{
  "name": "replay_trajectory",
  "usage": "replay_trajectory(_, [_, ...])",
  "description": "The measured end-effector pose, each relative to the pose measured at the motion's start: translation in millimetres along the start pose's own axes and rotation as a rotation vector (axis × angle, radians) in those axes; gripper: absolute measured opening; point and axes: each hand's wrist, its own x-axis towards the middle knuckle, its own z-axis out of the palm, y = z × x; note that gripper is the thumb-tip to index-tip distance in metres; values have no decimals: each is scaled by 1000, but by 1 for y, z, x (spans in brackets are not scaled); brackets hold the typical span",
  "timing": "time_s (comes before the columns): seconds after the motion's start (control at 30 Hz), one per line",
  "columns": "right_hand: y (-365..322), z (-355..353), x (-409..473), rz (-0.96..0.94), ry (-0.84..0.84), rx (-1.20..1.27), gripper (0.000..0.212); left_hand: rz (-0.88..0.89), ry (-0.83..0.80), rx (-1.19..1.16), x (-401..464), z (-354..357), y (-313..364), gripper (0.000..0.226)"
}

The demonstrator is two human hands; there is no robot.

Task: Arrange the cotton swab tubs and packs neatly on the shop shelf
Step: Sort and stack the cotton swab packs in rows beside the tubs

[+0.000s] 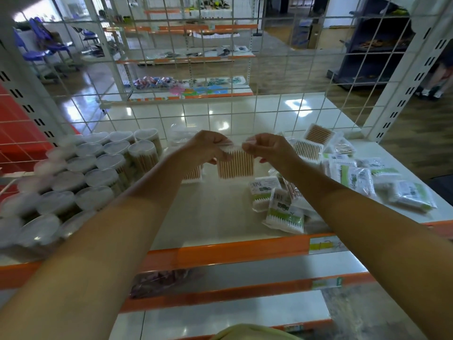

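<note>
A clear pack of wooden-stick cotton swabs hangs upright above the middle of the white shelf. My left hand pinches its top left corner and my right hand pinches its top right corner. Just behind it another such pack stands, partly hidden by my left wrist. Several heart-lidded clear tubs of swabs stand in rows on the left of the shelf. Loose green-labelled packs and wooden-stick packs lie scattered on the right.
A white wire grid closes the back of the shelf. The orange front rail runs along the near edge, with lower shelves beneath. Perforated white uprights stand at both sides. Another person's legs show at far right.
</note>
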Motion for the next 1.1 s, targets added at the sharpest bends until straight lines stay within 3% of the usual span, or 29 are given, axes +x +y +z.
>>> replay_trajectory(0.1, [-4, 14, 5, -29, -23, 0, 9, 14, -3, 75, -8, -6, -11, 38])
replay_trajectory(0.2, [-12, 26, 13, -66, 2, 6, 9, 29, 67, 92, -12, -24, -16, 44])
replay_trajectory(0.4, [-23, 63, 32, -83, 44, -43, 19, 37, 346, -20, -18, -72, -29, 35])
replay_trajectory(0.53, [-25, 91, 34, -132, 73, -165, 19, 59, 532, 115, -24, -78, -49, 30])
replay_trajectory(0.77, [-24, 115, 30, -130, 138, -249, 19, 144, 592, 204, -38, -74, -63, 27])
replay_trajectory(1.1, [-16, 120, 33, -221, 149, -421, 22, 154, 534, 274, -45, -67, -77, 27])
